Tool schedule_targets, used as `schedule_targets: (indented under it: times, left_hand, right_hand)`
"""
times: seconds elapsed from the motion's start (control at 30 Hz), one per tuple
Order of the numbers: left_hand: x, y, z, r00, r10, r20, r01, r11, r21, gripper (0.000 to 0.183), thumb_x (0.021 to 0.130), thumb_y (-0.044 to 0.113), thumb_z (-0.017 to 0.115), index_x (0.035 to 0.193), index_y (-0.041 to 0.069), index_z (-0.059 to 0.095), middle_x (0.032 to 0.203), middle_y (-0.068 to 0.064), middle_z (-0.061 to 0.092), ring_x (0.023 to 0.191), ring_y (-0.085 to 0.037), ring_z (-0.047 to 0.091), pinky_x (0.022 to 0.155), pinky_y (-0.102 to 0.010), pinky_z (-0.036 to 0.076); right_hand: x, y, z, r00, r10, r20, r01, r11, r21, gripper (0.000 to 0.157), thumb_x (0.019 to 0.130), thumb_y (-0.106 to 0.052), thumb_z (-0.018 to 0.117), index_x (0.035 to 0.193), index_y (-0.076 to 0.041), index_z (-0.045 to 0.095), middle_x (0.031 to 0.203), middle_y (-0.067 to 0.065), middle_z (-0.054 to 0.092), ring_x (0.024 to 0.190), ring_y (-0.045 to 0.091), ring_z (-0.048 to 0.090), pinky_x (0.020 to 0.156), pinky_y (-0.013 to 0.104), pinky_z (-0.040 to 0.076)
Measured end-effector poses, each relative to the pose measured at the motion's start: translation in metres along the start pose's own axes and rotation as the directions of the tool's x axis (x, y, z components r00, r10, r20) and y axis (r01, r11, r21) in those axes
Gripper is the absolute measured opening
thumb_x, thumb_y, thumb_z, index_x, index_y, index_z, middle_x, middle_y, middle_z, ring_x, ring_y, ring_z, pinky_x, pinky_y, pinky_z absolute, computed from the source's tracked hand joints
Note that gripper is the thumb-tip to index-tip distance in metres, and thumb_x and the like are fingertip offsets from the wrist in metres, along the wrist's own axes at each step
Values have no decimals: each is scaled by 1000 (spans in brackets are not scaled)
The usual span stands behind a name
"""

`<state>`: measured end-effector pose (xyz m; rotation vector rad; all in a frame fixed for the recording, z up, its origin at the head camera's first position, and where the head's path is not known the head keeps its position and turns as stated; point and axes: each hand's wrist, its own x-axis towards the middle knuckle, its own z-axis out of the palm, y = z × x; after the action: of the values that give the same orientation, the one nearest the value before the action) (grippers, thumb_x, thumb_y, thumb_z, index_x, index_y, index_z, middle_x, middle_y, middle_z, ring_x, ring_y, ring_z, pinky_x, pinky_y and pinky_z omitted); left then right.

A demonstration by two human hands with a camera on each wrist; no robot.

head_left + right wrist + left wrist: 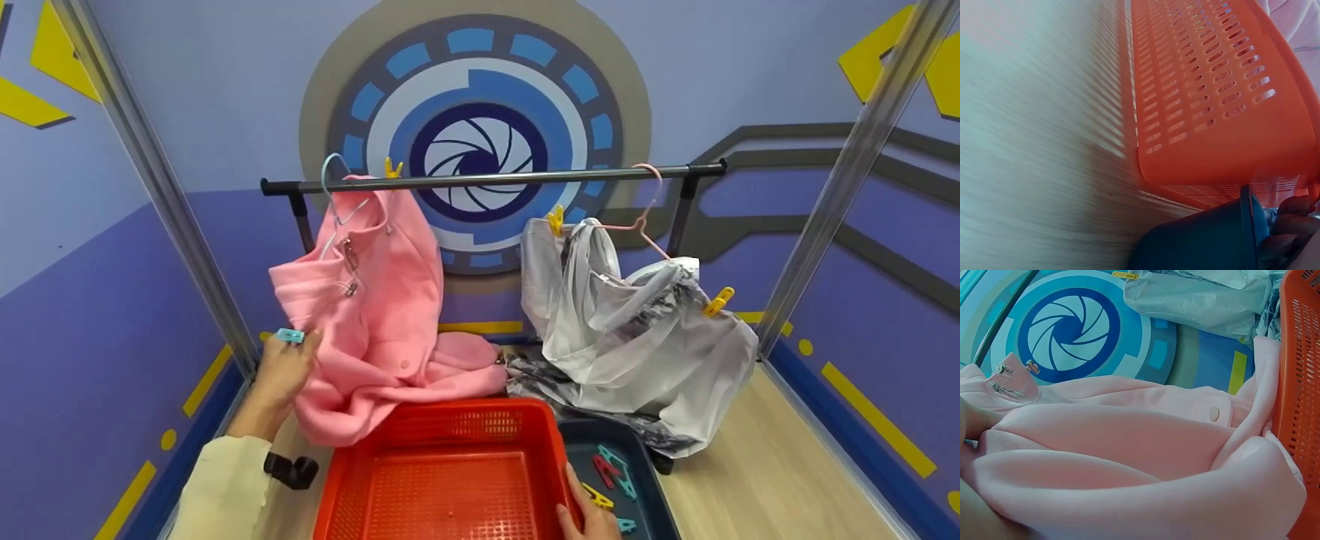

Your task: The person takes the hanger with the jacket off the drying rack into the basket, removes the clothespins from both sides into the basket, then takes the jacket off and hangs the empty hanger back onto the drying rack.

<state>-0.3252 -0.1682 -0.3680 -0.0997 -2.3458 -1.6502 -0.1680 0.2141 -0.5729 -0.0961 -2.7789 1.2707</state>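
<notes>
While the left hand (287, 375) pinches a light-blue clothespin (290, 336) at the near side of the pink drawcord garment (397, 300), its thumb and finger close together, the right hand (591, 519) appears to grip the right wall of the red basket (450, 487), thumb inside. Exactly how much cloth the left fingers have caught: cannot tell.

Garment's position: upper part at the rail (495, 179), with a light-blue hanger (325, 180) at its opening and a yellow clothespin (394, 168) near the top; lower folds bunched at the basket's back left corner.

Risks, as judged: the waistband-like edge sags towards the left hand, so letting go before a clothespin bites could drop that side off the hanger. A bite on one thick fold only might slide loose. Shifting the basket could drag the bunched folds, tugging the hanger askew. Dark tray (577, 435) just beside the basket; a knock could jostle its loose clothespins. Grey-white garment (637, 360) hangs apart, on the right.
</notes>
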Motion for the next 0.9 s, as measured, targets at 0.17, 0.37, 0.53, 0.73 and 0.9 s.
schedule_targets:
  times: [0.17, 0.37, 0.53, 0.73, 0.9]
  left_hand:
    - [0, 0, 0, 997, 63, -36, -62, 998, 26, 37, 92, 12, 57, 59, 9, 41, 56, 5, 31, 58, -10, 35, 59, -22, 34]
    - [-1, -3, -1, 990, 130, -47, -127, 990, 58, 35, 92, 13, 58, 61, 7, 44, 55, 4, 33, 56, -10, 36, 57, -23, 35]
    - [-4, -3, -1, 989, 135, -57, -129, 987, 91, 25, 93, 16, 58, 80, -5, 59, 67, -6, 51, 69, -13, 46, 66, -21, 39]
    - [-9, -5, -4, 987, 156, -44, -150, 982, 117, 25, 92, 16, 59, 86, -8, 61, 70, -7, 54, 70, -14, 49, 66, -22, 41]
    - [-13, -11, -7, 977, 210, -49, -201, 969, 145, 23, 90, 14, 60, 82, -7, 60, 61, 0, 46, 60, -12, 45, 58, -23, 39]
  right_hand:
    - [-1, 0, 1, 1000, -8, -19, 7, 1000, -11, 59, 92, -24, 57, 143, -1, 36, 86, 16, 69, 57, 10, 58, 50, 27, 44]
    - [-2, 0, 3, 998, -23, -65, 21, 999, -39, 59, 91, -26, 58, 142, -2, 39, 90, 17, 70, 57, 10, 59, 50, 25, 44]
    - [-1, -1, 1, 999, -19, -41, 18, 1000, -15, 60, 92, -25, 57, 143, -2, 36, 87, 16, 69, 58, 10, 59, 50, 26, 44]
    - [-1, -2, 1, 1000, 3, -28, -3, 1000, 6, 60, 92, -24, 58, 144, -3, 36, 89, 18, 69, 58, 12, 60, 50, 27, 45]
    - [-1, -5, 2, 1000, 21, -15, -21, 1000, 15, 60, 92, -23, 58, 144, -3, 36, 87, 17, 69, 59, 13, 61, 50, 28, 46]
